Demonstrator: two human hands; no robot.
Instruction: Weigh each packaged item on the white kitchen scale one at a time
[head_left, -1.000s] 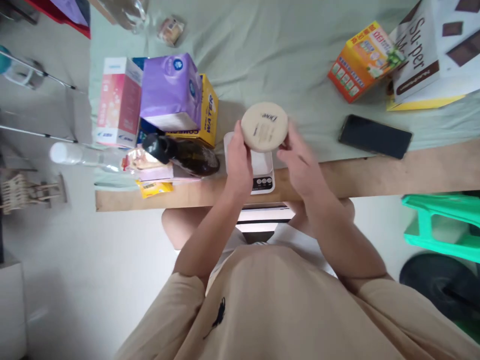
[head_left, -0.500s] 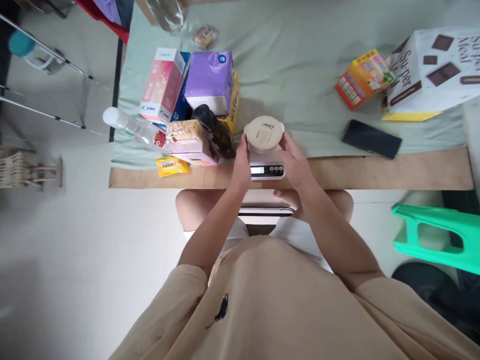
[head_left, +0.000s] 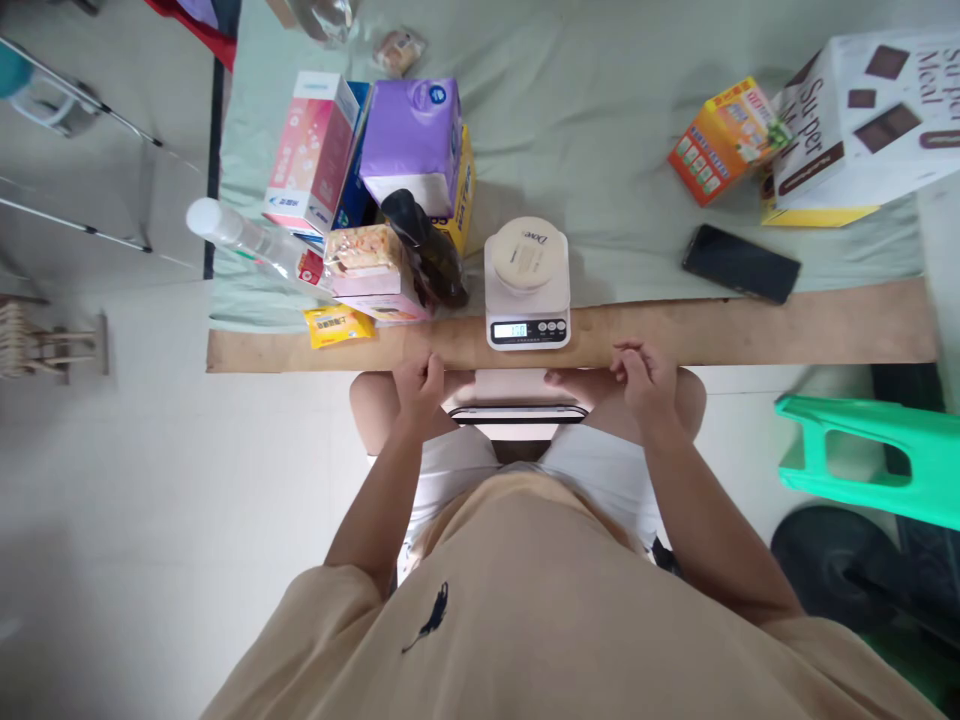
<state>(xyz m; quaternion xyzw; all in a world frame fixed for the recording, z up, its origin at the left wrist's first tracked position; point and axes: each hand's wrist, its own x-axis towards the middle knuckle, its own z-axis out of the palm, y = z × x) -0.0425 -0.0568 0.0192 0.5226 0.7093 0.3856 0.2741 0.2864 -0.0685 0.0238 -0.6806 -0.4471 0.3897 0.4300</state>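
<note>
A round cream Dove tub (head_left: pixel 530 253) rests on a white kitchen scale (head_left: pixel 528 305). Its lit display seems to read 170. To the scale's left, my left hand (head_left: pixel 418 385) is curled closed at the table's front edge, with nothing visible in it. My right hand (head_left: pixel 648 382) lies at the same edge on the other side, fingers loosely curled in and also holding nothing that shows. Both hands are apart from the tub and the scale.
Left of the scale are a dark bottle (head_left: pixel 429 255), a purple pack (head_left: pixel 411 140), a pink box (head_left: pixel 311 150), a clear bottle (head_left: pixel 251 245) and a yellow packet (head_left: pixel 337 326). A phone (head_left: pixel 741 263), an orange box (head_left: pixel 724 145) and a white carton (head_left: pixel 862 130) are right.
Both hands have let go of the tub, which now sits on the scale. They have drawn back and apart to the table edge. The display went from about 0 to a higher number.
</note>
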